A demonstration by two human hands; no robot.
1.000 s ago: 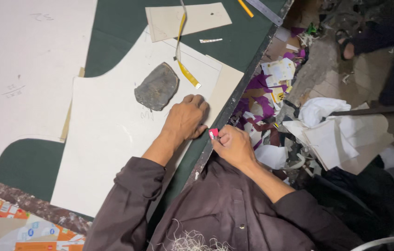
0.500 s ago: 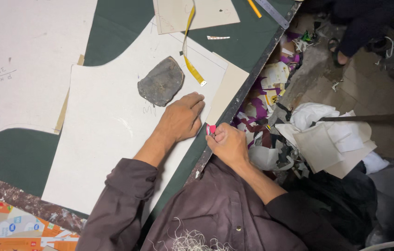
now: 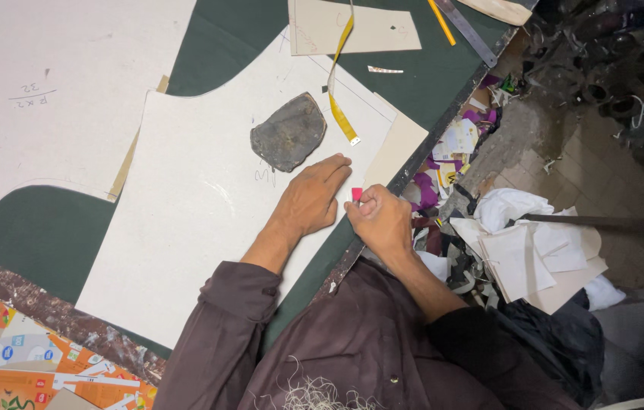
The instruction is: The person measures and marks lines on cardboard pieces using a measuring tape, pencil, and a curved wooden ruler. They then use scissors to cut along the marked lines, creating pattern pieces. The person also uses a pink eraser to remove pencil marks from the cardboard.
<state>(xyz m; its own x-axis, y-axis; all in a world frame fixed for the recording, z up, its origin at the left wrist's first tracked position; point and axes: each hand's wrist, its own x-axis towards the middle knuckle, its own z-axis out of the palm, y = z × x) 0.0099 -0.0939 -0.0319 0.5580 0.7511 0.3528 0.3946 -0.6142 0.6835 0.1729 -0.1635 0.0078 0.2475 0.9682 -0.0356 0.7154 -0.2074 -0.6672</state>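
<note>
My left hand lies flat, fingers together, on a large white pattern sheet spread over dark green cloth. Right beside it my right hand is closed around a small pink marker, its tip at the sheet's near edge. A flat grey stone rests on the sheet just beyond my left fingertips. A yellow measuring tape trails from the stone's right side toward the table's far end.
A second white pattern sheet lies at the left, a beige card piece at the far end with a yellow pencil and a metal ruler. Paper and cloth scraps litter the floor at the right.
My right hand has moved up from the table's edge to sit beside the left hand on the sheet. The left hand has stayed flat in place. The camera view has shifted slightly.
</note>
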